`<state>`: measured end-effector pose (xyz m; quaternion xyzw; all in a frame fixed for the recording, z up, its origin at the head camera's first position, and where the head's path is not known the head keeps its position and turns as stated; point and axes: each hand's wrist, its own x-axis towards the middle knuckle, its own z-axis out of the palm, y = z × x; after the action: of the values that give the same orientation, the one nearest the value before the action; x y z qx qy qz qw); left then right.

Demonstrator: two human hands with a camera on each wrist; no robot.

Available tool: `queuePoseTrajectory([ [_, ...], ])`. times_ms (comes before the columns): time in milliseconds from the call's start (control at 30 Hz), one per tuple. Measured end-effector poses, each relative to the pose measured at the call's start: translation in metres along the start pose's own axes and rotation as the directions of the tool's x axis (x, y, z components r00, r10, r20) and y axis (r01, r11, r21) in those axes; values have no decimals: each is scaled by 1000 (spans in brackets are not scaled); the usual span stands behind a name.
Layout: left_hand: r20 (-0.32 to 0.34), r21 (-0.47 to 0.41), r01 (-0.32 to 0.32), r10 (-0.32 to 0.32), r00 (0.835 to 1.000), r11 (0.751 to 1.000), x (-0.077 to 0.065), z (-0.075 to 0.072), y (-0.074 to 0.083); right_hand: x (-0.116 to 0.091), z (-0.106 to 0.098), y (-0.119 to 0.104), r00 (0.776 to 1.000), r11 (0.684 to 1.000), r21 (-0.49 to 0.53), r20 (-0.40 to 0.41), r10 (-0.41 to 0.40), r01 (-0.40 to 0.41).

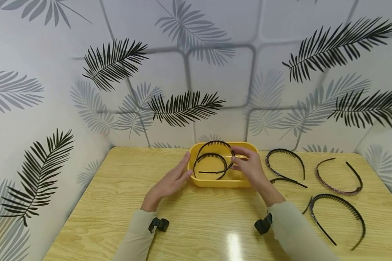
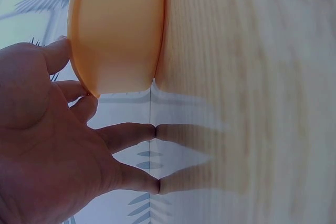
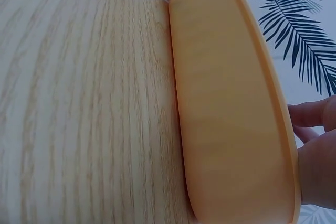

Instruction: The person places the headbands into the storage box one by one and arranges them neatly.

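A yellow plastic box (image 1: 222, 183) stands on the table close to the wall. My left hand (image 1: 172, 182) holds its left end, the thumb and some fingers at the rim. In the left wrist view, two other fingers of that hand (image 2: 52, 140) reach down to the tabletop. My right hand (image 1: 250, 166) is over the box's right half, pinching the right side of a black toothed headband (image 1: 215, 141). A second black headband (image 1: 212, 154) lies lower, inside the box. In the right wrist view the box wall hides part of my right hand (image 3: 319, 153).
On the wooden table (image 1: 196, 224), right of the box, lie several more headbands: a black one (image 1: 285, 149) nearest the box, a pinkish one (image 1: 338, 191) at far right, and a toothed one (image 1: 338, 197) nearer the front. A leaf-patterned wall (image 1: 222, 79) rises behind.
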<state>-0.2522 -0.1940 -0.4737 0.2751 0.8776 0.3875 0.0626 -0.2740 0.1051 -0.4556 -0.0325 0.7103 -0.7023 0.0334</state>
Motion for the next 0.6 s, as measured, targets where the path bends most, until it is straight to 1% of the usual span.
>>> queuePoseTrajectory([
  [600, -6, 1, 0, 0, 1000, 1000, 0, 0, 0, 13, 6, 6, 998, 996, -69, 27, 61, -59],
])
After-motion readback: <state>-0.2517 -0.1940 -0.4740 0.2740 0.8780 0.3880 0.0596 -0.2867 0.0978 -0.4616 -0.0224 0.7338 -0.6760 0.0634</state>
